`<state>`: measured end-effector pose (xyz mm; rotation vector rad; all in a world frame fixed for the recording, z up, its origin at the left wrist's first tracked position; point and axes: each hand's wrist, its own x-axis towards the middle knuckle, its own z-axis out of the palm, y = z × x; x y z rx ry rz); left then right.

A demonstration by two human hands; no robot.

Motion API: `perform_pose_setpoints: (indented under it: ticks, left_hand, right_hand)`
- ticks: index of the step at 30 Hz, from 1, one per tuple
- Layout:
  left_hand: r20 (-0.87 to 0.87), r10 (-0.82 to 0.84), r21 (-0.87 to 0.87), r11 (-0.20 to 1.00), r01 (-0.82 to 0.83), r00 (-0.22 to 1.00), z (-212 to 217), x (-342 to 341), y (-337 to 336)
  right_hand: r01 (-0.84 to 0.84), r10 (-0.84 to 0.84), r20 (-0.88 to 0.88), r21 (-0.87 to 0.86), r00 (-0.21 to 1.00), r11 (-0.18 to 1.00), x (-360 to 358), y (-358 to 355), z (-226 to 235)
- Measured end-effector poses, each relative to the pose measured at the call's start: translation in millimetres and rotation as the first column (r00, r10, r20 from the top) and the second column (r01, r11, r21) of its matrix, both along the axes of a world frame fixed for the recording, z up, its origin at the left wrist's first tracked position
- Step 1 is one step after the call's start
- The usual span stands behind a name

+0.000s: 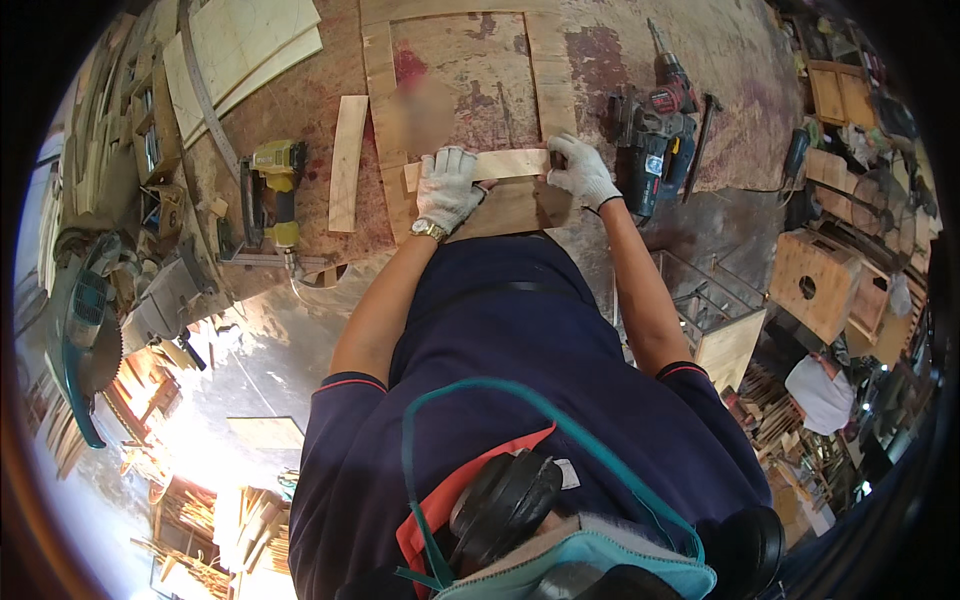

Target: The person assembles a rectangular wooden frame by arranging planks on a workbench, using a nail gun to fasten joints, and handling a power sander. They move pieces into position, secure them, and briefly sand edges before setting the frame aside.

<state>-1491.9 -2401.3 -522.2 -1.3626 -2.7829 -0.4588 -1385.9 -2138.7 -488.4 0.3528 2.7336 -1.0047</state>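
A short, pale wooden strip [512,163] lies crosswise over the near end of a flat wooden frame [381,110] on the workbench. My left hand [448,190], in a whitish work glove, is closed over the strip's left part, its thumb at the near edge. At the strip's right end my gloved right hand [584,175] is closed, with its thumb and fingertips pinching it. A small dark spot shows by those fingertips; I cannot make out what it is. Left of the frame lies a second, slightly curved wooden strip [347,165], apart from both hands.
A yellow and black nail gun [279,165] rests on the bench's left. To the right are a red drill [672,95] and a blue and black power tool [650,165]. Pale plywood sheets [245,50] lie far left. A circular saw [90,320] stands lower left.
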Motion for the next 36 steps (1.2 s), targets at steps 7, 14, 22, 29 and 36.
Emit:
perform_pose_setpoints:
  ticks: [7,14,22,29,36]
  left_hand:
    - [0.070,0.046,-0.103,0.994,-0.039,0.996,6.9,1.1,-1.1]
    - [0.091,0.050,0.005,0.999,-0.050,0.995,3.1,0.7,-4.6]
    - [0.075,0.023,0.082,0.996,-0.029,0.997,1.4,-2.9,-6.6]
    - [0.160,0.129,0.194,0.968,-0.159,0.979,30.4,0.2,-24.3]
    - [-0.117,0.893,-0.172,0.412,-0.895,0.434,32.1,-97.2,-191.3]
  right_hand:
    - [-0.024,0.028,-0.039,0.083,0.999,0.996,-1.5,0.3,1.6]
    - [-0.068,0.068,0.010,0.047,0.998,0.997,-6.4,-0.6,0.4]
    - [-0.087,0.086,0.028,0.069,0.996,0.994,-8.7,-1.9,3.0]
    - [0.233,-0.223,0.139,-0.058,0.965,0.971,-3.6,4.8,4.1]
    - [0.319,-0.347,-0.097,-0.226,0.933,0.920,4.7,-60.9,55.0]
